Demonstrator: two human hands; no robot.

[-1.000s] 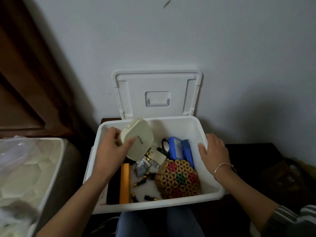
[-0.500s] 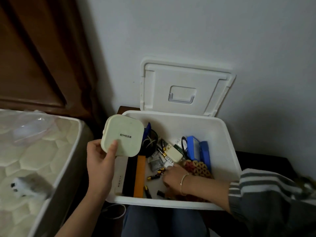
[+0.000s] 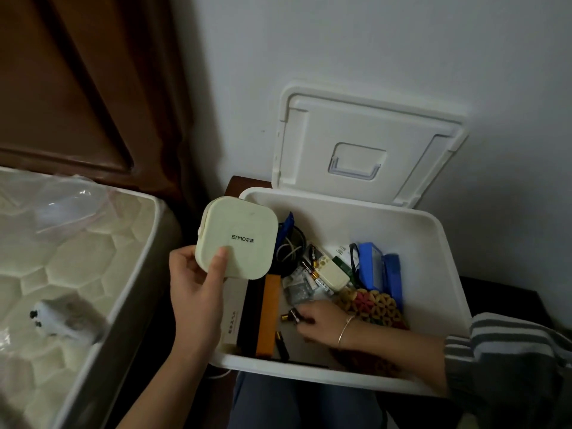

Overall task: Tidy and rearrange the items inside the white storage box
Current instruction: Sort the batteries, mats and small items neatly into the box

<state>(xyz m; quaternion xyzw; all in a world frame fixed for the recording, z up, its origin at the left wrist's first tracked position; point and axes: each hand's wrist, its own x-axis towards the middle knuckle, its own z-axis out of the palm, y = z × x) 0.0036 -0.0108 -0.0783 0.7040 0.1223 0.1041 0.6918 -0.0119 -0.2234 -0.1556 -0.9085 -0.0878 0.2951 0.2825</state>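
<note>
Only thing I can actually read from here is the black print on the lid of the cream case (image 3: 238, 236) in the left hand (image 3: 195, 292): "ErMO", then a couple of Chinese characters right after it, too small for me to make out. The thin white box (image 3: 232, 317) lying along the left wall of the storage box (image 3: 433, 243) has a line of dark print down its length, way too tiny to read. The battery (image 3: 291, 315) pinched in the right hand (image 3: 322, 320) and the loose batteries (image 3: 311, 267) have printed wrappers, all blur. Remote (image 3: 332, 272) buttons, same deal.
</note>
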